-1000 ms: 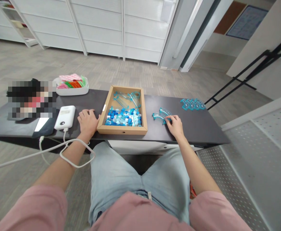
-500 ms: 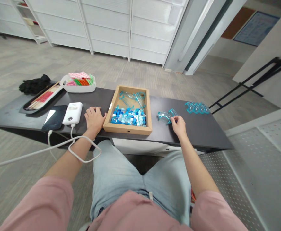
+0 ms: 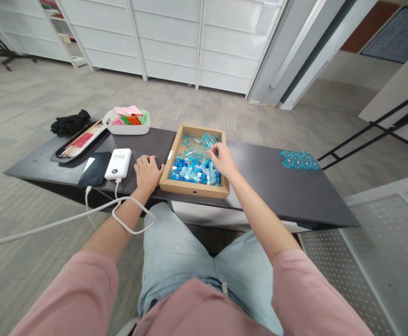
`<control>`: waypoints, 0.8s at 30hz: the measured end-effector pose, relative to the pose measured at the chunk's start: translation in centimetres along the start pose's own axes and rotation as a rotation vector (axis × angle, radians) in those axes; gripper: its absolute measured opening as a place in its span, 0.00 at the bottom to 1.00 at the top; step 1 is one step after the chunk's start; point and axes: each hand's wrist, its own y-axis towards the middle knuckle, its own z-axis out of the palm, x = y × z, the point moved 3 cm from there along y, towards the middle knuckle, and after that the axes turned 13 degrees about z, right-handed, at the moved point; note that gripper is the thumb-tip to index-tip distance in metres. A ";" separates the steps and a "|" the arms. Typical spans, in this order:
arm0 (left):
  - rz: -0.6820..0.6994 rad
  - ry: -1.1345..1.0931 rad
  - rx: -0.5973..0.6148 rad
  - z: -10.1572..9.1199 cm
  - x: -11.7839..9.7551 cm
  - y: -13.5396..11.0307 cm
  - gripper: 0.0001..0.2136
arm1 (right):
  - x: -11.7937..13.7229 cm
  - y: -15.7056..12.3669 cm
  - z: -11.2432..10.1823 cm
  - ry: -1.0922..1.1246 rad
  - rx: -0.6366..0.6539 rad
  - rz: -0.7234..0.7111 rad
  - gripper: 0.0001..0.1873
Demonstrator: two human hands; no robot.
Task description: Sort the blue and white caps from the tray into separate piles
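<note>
Left hand (image 3: pixel 147 173) palm-down, empty, fingers loosely spread, at nine o'clock of the cardboard box (image 3: pixel 180 187). Mid-box, a clear curved piece (image 3: pixel 194 152), outline hard to make out, pinched by right hand (image 3: pixel 222 159); forearm (image 3: pixel 259 211) from five o'clock.

Bare left hand (image 3: pixel 148 172) at eleven o'clock, palm down, fingers spread; bare right hand (image 3: pixel 222 160) near twelve, fingertips pinched.

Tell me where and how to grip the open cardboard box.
I'd grip the cardboard box by its left and right walls, one hand from each side: it sits flat on the desk, open-topped, with raised walls to clasp. The left hand is beside the left wall.
</note>
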 end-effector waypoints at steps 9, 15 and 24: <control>-0.012 -0.004 0.025 -0.4 -0.4 -0.1 0.27 | 2.0 3.6 4.6 -0.163 0.235 -0.065 0.13; 0.001 0.014 0.021 -0.3 -0.2 -0.1 0.29 | -2.4 2.0 -0.4 -0.208 0.047 0.028 0.18; 0.042 -0.006 0.032 0.8 1.2 0.0 0.33 | -20.1 -5.1 -14.1 -0.362 -0.325 0.555 0.33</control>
